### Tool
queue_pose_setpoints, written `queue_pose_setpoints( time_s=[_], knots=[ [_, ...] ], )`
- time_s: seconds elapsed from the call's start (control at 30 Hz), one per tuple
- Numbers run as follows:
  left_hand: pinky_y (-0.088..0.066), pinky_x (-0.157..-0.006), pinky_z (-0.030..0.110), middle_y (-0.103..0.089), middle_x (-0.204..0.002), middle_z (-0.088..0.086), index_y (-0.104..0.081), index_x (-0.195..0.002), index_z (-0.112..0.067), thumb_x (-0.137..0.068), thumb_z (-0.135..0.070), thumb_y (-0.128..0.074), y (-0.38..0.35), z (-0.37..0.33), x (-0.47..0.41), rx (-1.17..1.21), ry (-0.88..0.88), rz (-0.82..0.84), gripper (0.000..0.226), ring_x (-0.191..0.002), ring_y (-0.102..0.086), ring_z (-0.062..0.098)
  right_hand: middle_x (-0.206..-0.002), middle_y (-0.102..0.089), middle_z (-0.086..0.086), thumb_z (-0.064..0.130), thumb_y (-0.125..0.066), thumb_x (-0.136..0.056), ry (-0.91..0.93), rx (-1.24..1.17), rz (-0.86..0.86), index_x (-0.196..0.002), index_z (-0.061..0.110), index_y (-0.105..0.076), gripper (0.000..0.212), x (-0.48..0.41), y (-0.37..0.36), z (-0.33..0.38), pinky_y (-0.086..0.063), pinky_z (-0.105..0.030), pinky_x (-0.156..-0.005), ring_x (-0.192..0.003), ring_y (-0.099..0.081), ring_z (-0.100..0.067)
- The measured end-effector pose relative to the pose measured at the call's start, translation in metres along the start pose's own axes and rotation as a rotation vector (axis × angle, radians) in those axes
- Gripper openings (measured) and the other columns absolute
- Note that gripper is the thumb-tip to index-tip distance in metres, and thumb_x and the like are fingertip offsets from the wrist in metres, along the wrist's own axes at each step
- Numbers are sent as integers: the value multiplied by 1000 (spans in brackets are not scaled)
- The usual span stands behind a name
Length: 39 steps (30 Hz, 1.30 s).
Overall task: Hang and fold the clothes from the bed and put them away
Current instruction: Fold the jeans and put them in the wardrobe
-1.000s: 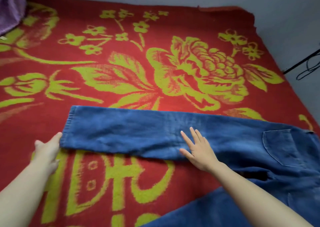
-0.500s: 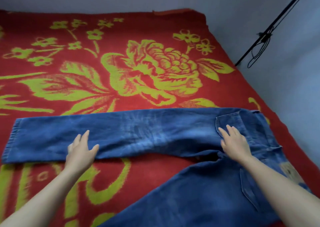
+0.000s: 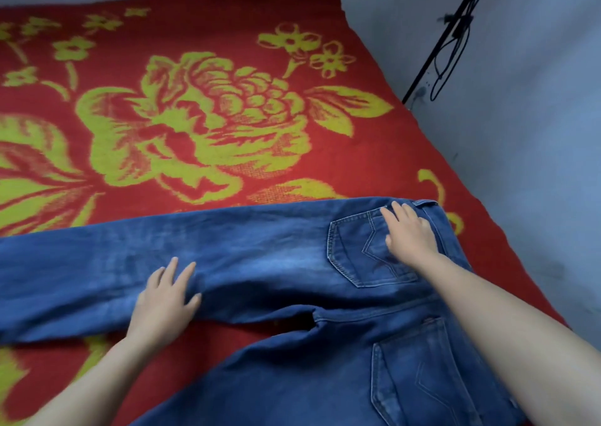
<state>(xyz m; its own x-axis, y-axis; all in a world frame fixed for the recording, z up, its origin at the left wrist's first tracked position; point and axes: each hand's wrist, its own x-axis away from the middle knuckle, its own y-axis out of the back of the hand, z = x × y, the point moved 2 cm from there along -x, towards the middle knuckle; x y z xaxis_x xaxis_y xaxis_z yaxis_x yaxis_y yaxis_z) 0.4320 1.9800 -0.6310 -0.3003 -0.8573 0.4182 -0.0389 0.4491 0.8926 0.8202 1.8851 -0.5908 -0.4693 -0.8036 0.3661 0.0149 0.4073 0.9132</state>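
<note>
Lying across the red blanket (image 3: 341,152) with its big yellow flowers, your blue jeans (image 3: 260,256) are spread out with the back side up. One leg runs flat all the way off the left edge of the view. Your left hand (image 3: 164,305) rests flat on that leg, near its lower edge, with the fingers straight and a little apart; it holds nothing. The other leg bends down toward you and goes off the bottom of the view, and a bit of red blanket shows in the gap between the two legs. Further right is a back pocket (image 3: 354,256) with light stitching. Your right hand (image 3: 411,237) lies flat on the top of that pocket, near the waistband, fingers straight and open, gripping nothing. A second back pocket (image 3: 422,377) sits lower, beside your right arm. Past the right side of the blanket is a grey wall (image 3: 527,172), and a thin black pole (image 3: 437,48) slants across it with a black cord (image 3: 439,78) hanging in a loop.
</note>
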Motion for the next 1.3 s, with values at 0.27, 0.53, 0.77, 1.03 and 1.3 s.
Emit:
queue_pose_setpoints(
  time_s=[0.27, 0.53, 0.77, 1.03, 1.3],
  knots=[
    [-16, -114, 39, 15, -157, 7, 7, -145, -47, -91, -59, -41, -33, -23, -20, -64, 104, 212, 74, -143, 7, 37, -158, 2, -3, 15, -53, -94, 29, 13, 18, -150, 26, 4, 81, -38, -17, -25, -14, -44, -115, -145, 2, -23],
    [-11, -115, 40, 20, -156, 8, 11, -144, -47, -89, -61, -43, -39, -23, -26, -90, 118, 294, 78, -142, 13, 38, -157, -7, -4, 35, -65, -85, -16, 73, 18, -149, 22, 12, 101, -57, -29, -35, -12, -53, -114, -145, -2, -25],
    [-7, -117, 40, 6, -157, 14, -13, -147, -38, -83, -47, -65, -15, -23, -42, 186, 187, 428, 83, -143, 5, 38, -129, -48, -8, 13, -54, -85, 18, -37, -79, -142, 14, -34, 61, -38, -7, -34, -13, -47, -112, -123, -36, -29],
    [-29, -98, 65, -23, -144, 37, -27, -145, -12, -58, -8, -86, 22, -84, -3, 64, -193, -561, 105, -129, -26, 53, -70, -57, -6, 7, -41, -83, 773, -159, -653, -70, 9, -66, 27, 78, 6, -61, -30, -34, -66, -70, -42, -23],
    [-28, -99, 57, -70, -106, -1, -67, -108, -21, -68, -22, -77, 17, -52, 22, -500, -413, 9, 41, -106, -63, 22, -82, -55, -7, -3, -41, -85, 797, -144, -789, -89, 11, -51, 18, 169, -26, -110, -38, -35, -75, -75, -44, -25]
  ],
)
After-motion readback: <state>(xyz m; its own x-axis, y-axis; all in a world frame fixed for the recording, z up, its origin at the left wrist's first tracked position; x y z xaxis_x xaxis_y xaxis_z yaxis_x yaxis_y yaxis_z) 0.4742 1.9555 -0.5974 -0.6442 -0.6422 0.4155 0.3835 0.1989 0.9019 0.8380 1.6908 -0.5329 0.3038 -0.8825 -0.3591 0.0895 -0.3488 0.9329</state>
